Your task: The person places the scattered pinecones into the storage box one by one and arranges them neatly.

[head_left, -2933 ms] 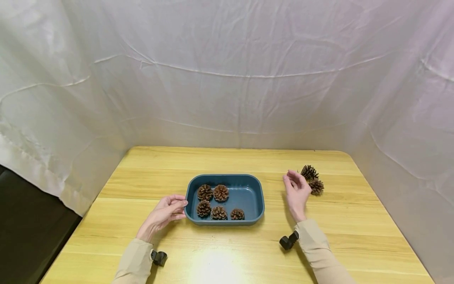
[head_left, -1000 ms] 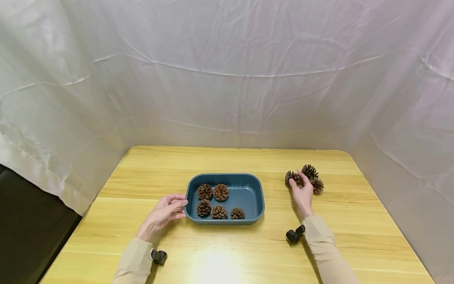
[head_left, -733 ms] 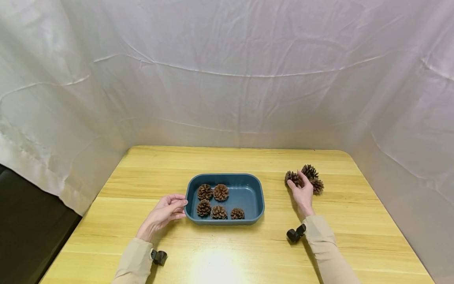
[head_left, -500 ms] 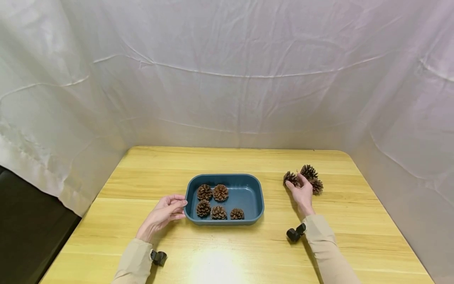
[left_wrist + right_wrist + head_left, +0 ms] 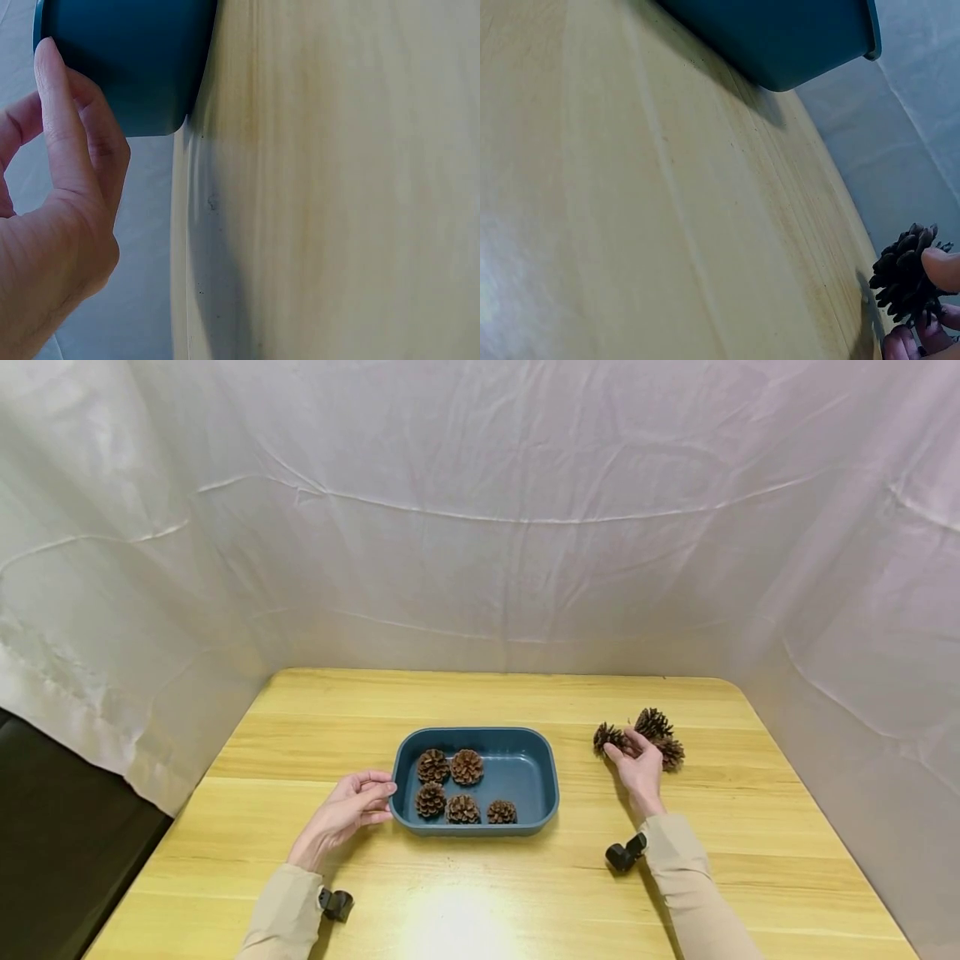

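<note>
My left hand [image 5: 348,810] grips the left end of a dark teal rectangular plastic box [image 5: 525,829], thumb at the rim. In the left wrist view the thumb [image 5: 64,127] lies against the box wall [image 5: 142,90], other fingers behind. Several brown pine cones [image 5: 462,810] lie inside, mostly towards the left and front. Right of the box, my right hand [image 5: 640,768] holds a pine cone [image 5: 608,739] between thumb and fingers. The right wrist view shows this cone [image 5: 904,274] with the thumb on it and fingertips beneath. Two more cones [image 5: 653,724] sit just beyond that hand, one partly covered.
The pale wooden table [image 5: 330,710] carries everything, with a bright glare spot near its front. Light fabric curtains [image 5: 510,527] enclose the back and sides. A dark surface [image 5: 60,843] shows at the far left. Each wrist wears a small black camera [image 5: 626,853].
My right hand moved right to the cones and took hold of one. That cone has since shifted and turned slightly left in the fingers. The left hand and the box have stayed put.
</note>
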`<state>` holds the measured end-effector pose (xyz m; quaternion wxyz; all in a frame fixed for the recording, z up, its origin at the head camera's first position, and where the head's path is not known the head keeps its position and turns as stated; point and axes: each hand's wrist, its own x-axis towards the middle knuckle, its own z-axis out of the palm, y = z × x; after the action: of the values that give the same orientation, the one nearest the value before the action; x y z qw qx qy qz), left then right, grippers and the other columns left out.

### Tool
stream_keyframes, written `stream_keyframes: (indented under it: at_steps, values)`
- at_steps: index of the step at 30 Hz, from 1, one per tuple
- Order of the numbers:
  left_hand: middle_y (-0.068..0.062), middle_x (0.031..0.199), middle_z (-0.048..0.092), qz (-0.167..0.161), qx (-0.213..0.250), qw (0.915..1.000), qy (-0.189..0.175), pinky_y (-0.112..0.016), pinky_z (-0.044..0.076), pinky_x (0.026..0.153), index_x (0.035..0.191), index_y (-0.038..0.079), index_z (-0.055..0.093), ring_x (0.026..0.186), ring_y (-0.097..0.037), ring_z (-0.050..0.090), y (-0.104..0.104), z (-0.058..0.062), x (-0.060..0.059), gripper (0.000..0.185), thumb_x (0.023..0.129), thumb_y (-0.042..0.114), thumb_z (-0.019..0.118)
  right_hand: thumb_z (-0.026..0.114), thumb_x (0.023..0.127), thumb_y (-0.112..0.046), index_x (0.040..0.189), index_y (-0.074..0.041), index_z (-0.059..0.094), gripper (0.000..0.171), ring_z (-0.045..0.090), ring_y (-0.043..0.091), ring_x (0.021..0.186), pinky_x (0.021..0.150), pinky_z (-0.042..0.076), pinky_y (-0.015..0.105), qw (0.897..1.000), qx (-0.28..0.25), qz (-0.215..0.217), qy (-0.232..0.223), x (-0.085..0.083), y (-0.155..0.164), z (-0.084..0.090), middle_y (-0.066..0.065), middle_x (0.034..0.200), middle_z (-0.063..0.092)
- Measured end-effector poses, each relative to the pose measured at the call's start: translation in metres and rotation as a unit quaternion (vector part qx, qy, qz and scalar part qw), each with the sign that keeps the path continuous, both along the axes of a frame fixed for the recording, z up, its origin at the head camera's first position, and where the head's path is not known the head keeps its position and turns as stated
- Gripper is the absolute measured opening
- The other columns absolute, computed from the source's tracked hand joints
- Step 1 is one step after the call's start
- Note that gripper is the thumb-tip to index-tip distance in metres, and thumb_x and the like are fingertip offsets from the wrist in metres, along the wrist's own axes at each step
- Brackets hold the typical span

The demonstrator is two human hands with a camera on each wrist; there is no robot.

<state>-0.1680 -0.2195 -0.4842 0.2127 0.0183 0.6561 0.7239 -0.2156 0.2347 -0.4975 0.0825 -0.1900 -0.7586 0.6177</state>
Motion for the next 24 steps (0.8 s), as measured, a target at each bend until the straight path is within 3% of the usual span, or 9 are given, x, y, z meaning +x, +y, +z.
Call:
stream_keyframes:
  at_steps: [4, 7, 12, 16, 24]
  values:
    - [0.004, 0.094, 0.064, 0.001, 0.000, 1.0000, 0.001, -0.021, 0.063, 0.071, 0.119, -0.003, 0.050, 0.073, -0.007, 0.066, -0.0002, -0.0005, -0.0003, 0.021, 0.101, 0.005, 0.056, 0.067, 0.096, -0.012, 0.148, -0.004, 0.047, 0.056, 0.048, 0.031, 0.128, 0.081, 0.044, 0.008, 1.000, -0.011, -0.009, 0.008, 0.0006, -0.0015, 0.0006, 0.021, 0.145, 0.046]
    - [0.004, 0.094, 0.064, 0.000, 0.000, 1.0000, 0.002, -0.021, 0.063, 0.071, 0.120, -0.005, 0.049, 0.073, -0.007, 0.067, 0.0000, -0.0002, -0.0003, 0.023, 0.101, 0.005, 0.056, 0.072, 0.093, -0.015, 0.143, -0.004, 0.053, 0.054, 0.052, 0.028, 0.124, 0.067, 0.043, 0.000, 1.000, -0.006, -0.020, 0.019, -0.0001, -0.0028, 0.0012, 0.019, 0.138, 0.050]
    - [0.004, 0.093, 0.065, -0.002, 0.003, 1.0000, 0.003, -0.020, 0.063, 0.071, 0.121, -0.005, 0.049, 0.073, -0.007, 0.067, 0.0003, 0.0005, 0.0001, 0.024, 0.101, 0.006, 0.056, 0.076, 0.091, -0.023, 0.138, -0.006, 0.058, 0.053, 0.059, 0.010, 0.103, 0.065, 0.049, 0.004, 0.999, 0.013, -0.032, 0.035, -0.0005, -0.0024, 0.0027, 0.012, 0.128, 0.054]
    - [0.005, 0.093, 0.065, -0.002, 0.003, 1.0000, 0.003, -0.020, 0.063, 0.071, 0.120, -0.004, 0.050, 0.072, -0.007, 0.066, 0.0001, 0.0007, 0.0005, 0.022, 0.101, 0.006, 0.056, 0.078, 0.089, -0.031, 0.137, -0.007, 0.060, 0.056, 0.055, -0.002, 0.084, 0.063, 0.051, 0.008, 0.998, 0.005, -0.034, 0.057, 0.0006, -0.0019, 0.0033, 0.006, 0.121, 0.054]
    - [0.004, 0.094, 0.064, -0.003, -0.001, 1.0000, 0.002, -0.021, 0.063, 0.071, 0.123, -0.007, 0.048, 0.073, -0.007, 0.066, 0.0002, 0.0015, 0.0003, 0.027, 0.101, 0.006, 0.056, 0.075, 0.091, -0.033, 0.138, -0.008, 0.061, 0.055, 0.055, -0.001, 0.089, 0.065, 0.050, 0.006, 0.993, 0.013, -0.020, 0.116, 0.0007, -0.0024, 0.0062, 0.011, 0.134, 0.055]
